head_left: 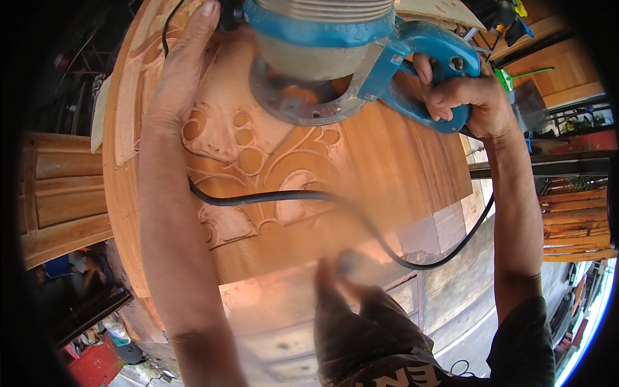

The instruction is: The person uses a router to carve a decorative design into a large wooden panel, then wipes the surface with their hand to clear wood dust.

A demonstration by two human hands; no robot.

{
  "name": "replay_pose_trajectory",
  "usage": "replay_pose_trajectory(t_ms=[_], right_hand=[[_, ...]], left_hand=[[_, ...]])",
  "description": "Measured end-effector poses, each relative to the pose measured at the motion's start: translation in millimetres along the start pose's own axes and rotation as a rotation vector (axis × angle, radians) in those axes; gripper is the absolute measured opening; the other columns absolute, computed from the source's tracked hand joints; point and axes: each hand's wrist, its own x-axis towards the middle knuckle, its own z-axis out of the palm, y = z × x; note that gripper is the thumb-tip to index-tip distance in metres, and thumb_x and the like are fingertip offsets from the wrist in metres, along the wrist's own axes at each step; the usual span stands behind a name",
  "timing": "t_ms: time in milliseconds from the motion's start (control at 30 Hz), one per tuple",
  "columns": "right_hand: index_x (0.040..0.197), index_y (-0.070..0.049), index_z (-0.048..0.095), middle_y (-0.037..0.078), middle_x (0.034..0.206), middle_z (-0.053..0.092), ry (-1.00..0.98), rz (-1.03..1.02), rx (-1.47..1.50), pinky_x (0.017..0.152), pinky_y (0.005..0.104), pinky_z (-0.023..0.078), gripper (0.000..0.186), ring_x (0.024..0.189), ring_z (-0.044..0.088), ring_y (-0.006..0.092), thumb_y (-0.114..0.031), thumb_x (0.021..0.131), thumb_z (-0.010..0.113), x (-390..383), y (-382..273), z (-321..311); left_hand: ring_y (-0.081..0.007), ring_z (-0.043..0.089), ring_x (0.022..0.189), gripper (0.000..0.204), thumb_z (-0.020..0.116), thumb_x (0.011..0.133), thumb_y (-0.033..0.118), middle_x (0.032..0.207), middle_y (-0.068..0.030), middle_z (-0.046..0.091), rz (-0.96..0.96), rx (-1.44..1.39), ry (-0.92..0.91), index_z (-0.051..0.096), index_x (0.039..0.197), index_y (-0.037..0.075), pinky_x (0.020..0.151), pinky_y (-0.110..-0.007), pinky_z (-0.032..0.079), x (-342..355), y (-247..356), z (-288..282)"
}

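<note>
A blue and grey router (pixel 322 58) stands on a carved wooden panel (pixel 412 168) at the top of the view. Its round base is tilted toward me in the picture, and the cutter is hard to make out. My right hand (pixel 467 97) wraps round the router's blue loop handle (pixel 412 106). At the router's left side, my left hand (pixel 193 39) is at a dark knob (pixel 231 16), thumb showing, most fingers hidden. Curved grooves, circles and leaf shapes are cut into the panel's left half; its right part is plain. A black power cord (pixel 277 195) loops across the panel below the router.
Fine dust blurs the panel's near edge. Below it lies a pale plank surface (pixel 451 290). Framed wooden panels (pixel 68 187) stand at the left, and another wooden panel (pixel 554 71) at the upper right. Stacked wood strips (pixel 574 222) are at the right, a red object (pixel 97 364) lower left.
</note>
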Motion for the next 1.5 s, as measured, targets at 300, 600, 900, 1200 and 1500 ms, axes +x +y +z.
replay_pose_trajectory(t_ms=[300, 600, 900, 1200, 1500], right_hand=[[0.092, -0.004, 0.059, 0.001, 0.063, 0.052, 0.078, 0.018, -0.043, 0.056, 0.0266, 0.041, 0.023, 0.053, 0.049, 0.0095, -0.014, 0.073, 0.069, 1.5, 20.7, -11.1], [0.092, -0.004, 0.06, 0.002, 0.067, 0.053, 0.122, 0.031, -0.017, 0.054, 0.027, 0.04, 0.025, 0.053, 0.049, 0.0092, -0.012, 0.071, 0.069, 13.4, 26.0, 0.1], [0.09, -0.004, 0.06, 0.001, 0.066, 0.053, 0.146, 0.013, -0.052, 0.054, 0.0273, 0.041, 0.025, 0.052, 0.048, 0.0092, -0.014, 0.07, 0.069, 13.1, 25.1, 3.1], [0.089, -0.005, 0.061, 0.0, 0.064, 0.053, 0.079, 0.025, -0.034, 0.054, 0.0273, 0.041, 0.024, 0.05, 0.048, 0.0087, -0.017, 0.07, 0.07, 20.2, 5.7, 23.8], [0.089, -0.006, 0.061, 0.0, 0.062, 0.053, 0.106, 0.017, -0.049, 0.053, 0.0276, 0.041, 0.024, 0.049, 0.048, 0.0086, -0.017, 0.07, 0.071, 25.6, 17.3, 17.0]], left_hand=[[-0.0339, 0.035, 0.152, 0.094, 0.054, 0.099, 0.071, 0.159, -0.0272, 0.041, 0.109, 0.016, -0.064, 0.038, 0.157, -0.002, 0.13, -0.044, 0.02, -0.1, -0.8, 1.7], [-0.0339, 0.036, 0.151, 0.097, 0.055, 0.098, 0.072, 0.157, -0.0284, 0.042, 0.098, 0.029, -0.041, 0.038, 0.157, -0.003, 0.13, -0.043, 0.02, 1.1, -3.8, -13.8], [-0.0345, 0.04, 0.148, 0.1, 0.056, 0.096, 0.074, 0.151, -0.0322, 0.046, 0.04, 0.037, -0.03, 0.038, 0.155, -0.004, 0.129, -0.043, 0.023, 2.4, -1.3, -24.3], [-0.0353, 0.044, 0.146, 0.097, 0.057, 0.097, 0.071, 0.148, -0.0319, 0.048, 0.01, -0.036, -0.004, 0.037, 0.156, -0.003, 0.129, -0.042, 0.026, -0.5, -3.2, -29.6], [-0.0296, 0.048, 0.141, 0.081, 0.053, 0.103, 0.062, 0.148, -0.0233, 0.053, 0.072, -0.069, -0.048, 0.043, 0.153, 0.0, 0.128, -0.043, 0.029, 2.0, -1.1, -38.5]])
